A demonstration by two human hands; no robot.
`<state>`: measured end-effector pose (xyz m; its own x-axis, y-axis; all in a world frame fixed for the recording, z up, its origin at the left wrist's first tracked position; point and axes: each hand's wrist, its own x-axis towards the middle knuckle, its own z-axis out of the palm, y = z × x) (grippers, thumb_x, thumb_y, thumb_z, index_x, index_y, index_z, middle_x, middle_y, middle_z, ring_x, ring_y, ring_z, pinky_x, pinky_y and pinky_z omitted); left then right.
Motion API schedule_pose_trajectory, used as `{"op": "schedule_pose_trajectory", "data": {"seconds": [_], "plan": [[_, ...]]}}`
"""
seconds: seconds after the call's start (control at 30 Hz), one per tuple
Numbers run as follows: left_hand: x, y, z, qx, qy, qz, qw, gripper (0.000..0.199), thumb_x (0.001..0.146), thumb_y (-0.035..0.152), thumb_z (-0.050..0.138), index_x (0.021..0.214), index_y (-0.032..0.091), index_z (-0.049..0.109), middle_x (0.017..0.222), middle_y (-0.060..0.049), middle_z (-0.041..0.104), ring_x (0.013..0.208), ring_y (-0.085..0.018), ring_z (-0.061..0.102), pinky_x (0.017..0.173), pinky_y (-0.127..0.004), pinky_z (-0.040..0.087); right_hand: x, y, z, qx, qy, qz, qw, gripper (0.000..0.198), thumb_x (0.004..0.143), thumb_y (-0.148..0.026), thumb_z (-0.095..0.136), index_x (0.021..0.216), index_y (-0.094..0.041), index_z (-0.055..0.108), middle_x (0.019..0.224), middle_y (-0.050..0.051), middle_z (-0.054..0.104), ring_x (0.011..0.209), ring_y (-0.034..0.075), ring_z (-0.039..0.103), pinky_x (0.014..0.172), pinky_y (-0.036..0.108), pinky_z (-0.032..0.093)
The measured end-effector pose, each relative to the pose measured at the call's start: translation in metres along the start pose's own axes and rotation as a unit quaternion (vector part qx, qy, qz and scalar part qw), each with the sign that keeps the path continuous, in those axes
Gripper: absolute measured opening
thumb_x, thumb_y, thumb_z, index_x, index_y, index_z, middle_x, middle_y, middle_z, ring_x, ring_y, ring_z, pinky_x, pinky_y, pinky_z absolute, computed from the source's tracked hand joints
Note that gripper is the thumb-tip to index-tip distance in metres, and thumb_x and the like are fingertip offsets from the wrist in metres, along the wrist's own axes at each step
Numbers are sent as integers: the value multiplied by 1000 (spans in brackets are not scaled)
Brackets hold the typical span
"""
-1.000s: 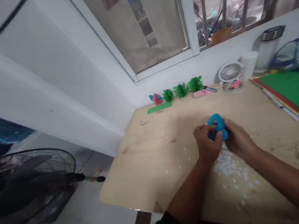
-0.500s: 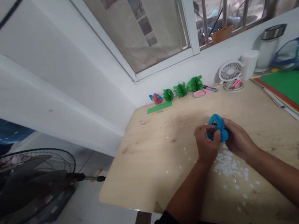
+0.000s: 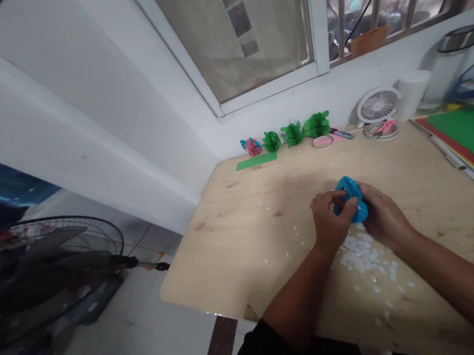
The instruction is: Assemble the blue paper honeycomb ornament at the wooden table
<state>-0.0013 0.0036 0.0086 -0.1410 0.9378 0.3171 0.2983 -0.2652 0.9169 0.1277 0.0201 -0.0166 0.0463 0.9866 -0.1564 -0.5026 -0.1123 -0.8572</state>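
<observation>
Between my two hands is a blue folded paper piece (image 3: 358,212) with rounded lobes and an opening in its upper part. My left hand (image 3: 330,218) pinches its near left side, thumb in front and fingers reaching into the opening. My right hand (image 3: 383,213) grips it from the right and behind; most of those fingertips are hidden. Under and just in front of the hands, many small white paper bits (image 3: 360,255) lie scattered on the wooden table (image 3: 233,242).
Along the wall stand green paper figures (image 3: 293,134), a pink and blue one (image 3: 252,146) and a green strip (image 3: 256,161). Further right are a utility knife (image 3: 341,133), tape rolls (image 3: 381,130), a small white fan (image 3: 378,105) and coloured sheets (image 3: 467,134). A floor fan (image 3: 64,260) stands left.
The blue paper piece has turned slightly in my hands, and its opening looks narrower. My left fingers have shifted on it. The camera view has moved a little.
</observation>
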Motion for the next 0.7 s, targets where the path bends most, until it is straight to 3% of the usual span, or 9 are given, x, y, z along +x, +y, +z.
{"op": "schedule_pose_trajectory", "data": {"seconds": [0.3, 0.57, 0.7], "plan": [[4, -6, 0, -86, -27, -37, 995, 18, 84, 38, 81, 91, 22, 79, 83, -2, 76, 87, -21, 72, 91, -38, 59, 3, 0, -3, 10, -1, 16, 1000, 36, 76, -58, 88, 99, -31, 85, 102, 2, 80, 92, 19, 72, 79, 26, 62], [2, -3, -1, -16, -18, 6, 1000, 14, 81, 29, 87, 90, 23, 79, 82, -1, 77, 91, -23, 74, 95, -42, 58, -6, -8, 8, 18, -19, 39, 999, 44, 68, -65, 91, 96, -31, 83, 96, 2, 81, 89, 22, 73, 81, 33, 63], [2, -1, -1, 25, -23, 27, 999, 16, 78, 24, 90, 88, 25, 78, 79, 1, 76, 88, -22, 73, 96, -43, 58, -11, -13, 13, 21, -19, 47, 998, 44, 62, -60, 96, 90, -30, 81, 90, 1, 79, 82, 21, 73, 75, 32, 63]]}}
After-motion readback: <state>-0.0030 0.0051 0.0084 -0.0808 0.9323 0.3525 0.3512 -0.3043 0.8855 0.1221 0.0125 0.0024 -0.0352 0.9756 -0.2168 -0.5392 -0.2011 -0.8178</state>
